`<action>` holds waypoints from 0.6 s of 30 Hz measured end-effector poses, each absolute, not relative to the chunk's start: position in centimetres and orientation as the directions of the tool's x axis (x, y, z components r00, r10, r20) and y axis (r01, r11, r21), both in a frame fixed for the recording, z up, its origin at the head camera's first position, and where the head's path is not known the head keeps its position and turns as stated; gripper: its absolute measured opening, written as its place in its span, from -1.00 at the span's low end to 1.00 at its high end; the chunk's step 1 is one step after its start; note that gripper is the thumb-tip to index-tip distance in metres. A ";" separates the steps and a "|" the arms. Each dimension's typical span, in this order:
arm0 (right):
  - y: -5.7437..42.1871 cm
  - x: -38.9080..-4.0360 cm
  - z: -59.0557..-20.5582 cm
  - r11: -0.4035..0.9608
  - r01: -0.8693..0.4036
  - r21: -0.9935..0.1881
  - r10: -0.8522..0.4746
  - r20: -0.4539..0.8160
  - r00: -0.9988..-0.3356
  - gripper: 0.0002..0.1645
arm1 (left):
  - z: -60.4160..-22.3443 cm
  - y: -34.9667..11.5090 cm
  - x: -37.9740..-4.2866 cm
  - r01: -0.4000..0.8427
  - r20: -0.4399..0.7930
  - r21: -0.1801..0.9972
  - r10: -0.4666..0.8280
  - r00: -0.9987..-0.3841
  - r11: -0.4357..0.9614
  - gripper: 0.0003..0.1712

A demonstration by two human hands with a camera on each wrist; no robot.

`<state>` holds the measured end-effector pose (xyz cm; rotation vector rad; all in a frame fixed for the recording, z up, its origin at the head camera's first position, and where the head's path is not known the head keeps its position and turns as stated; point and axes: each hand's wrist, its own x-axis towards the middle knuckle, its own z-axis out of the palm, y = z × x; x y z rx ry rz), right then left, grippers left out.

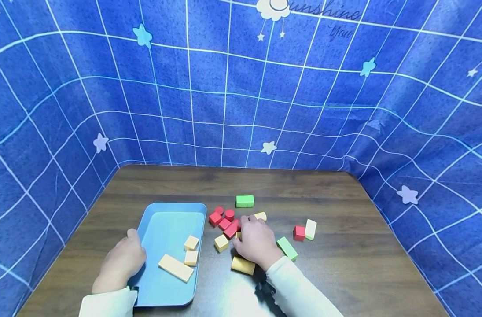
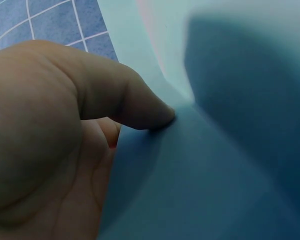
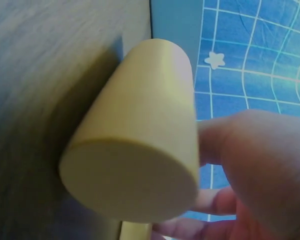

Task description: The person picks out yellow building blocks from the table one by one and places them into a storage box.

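Note:
My left hand (image 1: 123,257) grips the left wall of a light blue tray (image 1: 163,231). In the left wrist view its thumb (image 2: 135,100) presses the inner wall, with the other fingers outside. Two pale wooden cubes and a long pale block (image 1: 176,267) lie in the tray. My right hand (image 1: 258,240) is down among loose blocks, a small yellow block (image 1: 238,236) between its thumb and fingers, mostly hidden. Nearer me lies a yellow cylinder (image 1: 243,266), which fills much of the right wrist view in front of the fingers. Red blocks (image 1: 231,229) lie just left of the fingertips.
A yellow cube (image 1: 221,243) lies between tray and right hand. Green blocks sit behind (image 1: 244,201) and right (image 1: 287,248) of that hand. Farther right are a red cube (image 1: 299,233) and a pale green block (image 1: 310,229). Blue grid-patterned cloth (image 1: 241,110) surrounds the wooden table (image 1: 344,273).

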<state>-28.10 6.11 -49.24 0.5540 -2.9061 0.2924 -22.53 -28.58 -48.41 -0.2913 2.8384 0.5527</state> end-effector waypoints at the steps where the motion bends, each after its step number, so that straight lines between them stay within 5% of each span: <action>1: 6.1 -28.1 -49.1 0.913 -0.377 -0.157 -0.347 0.191 -0.918 -0.55 | -48.4 -28.6 -22.6 -0.236 -0.263 0.344 -0.148 -0.953 0.909 -0.33; 18: 6.8 -27.8 -47.7 0.928 -0.339 -0.158 -0.324 0.110 -0.940 -0.56 | -47.9 -28.9 -22.7 -0.231 -0.261 0.360 -0.140 -0.955 0.904 -0.33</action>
